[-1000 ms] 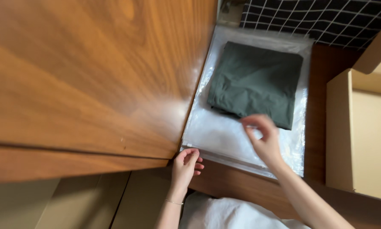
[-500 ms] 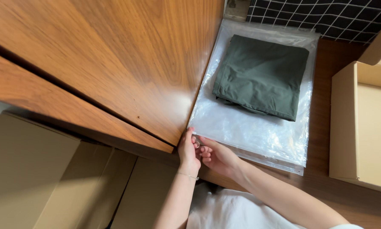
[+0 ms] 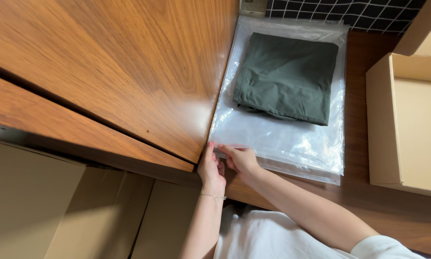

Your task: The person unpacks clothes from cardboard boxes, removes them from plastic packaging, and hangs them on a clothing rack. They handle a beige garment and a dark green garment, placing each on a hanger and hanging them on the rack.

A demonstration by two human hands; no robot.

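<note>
Clear, glossy plastic is what I see under both hands in the head view: a flat transparent bag [image 3: 278,139] lying on a dark wooden table [image 3: 354,96], its film catching bright glare near the lower edge. Inside it sits a folded dark green garment [image 3: 287,76], squarish, lightly creased, pushed toward the far end of the bag so that the near part of the film lies empty. More clear film appears to be stacked beneath, its edges showing along the near side.

My left hand [image 3: 210,168] rests at the bag's near left corner, fingers curled narrow against the edge, a thin bracelet at the wrist. My right hand [image 3: 242,158] lies just beside it, touching the same near edge, fingers pressed down and close together on the film. Whether either hand actually pinches the plastic, I cannot tell.

To the left a large wood-grain panel [image 3: 110,72] slopes across the view, its edge touching the bag's left side. An open cardboard box [image 3: 407,120] stands on the right, near the bag. Flat brown cardboard [image 3: 57,206] lies lower left. A black checked cloth [image 3: 340,12] lies beyond the bag.
</note>
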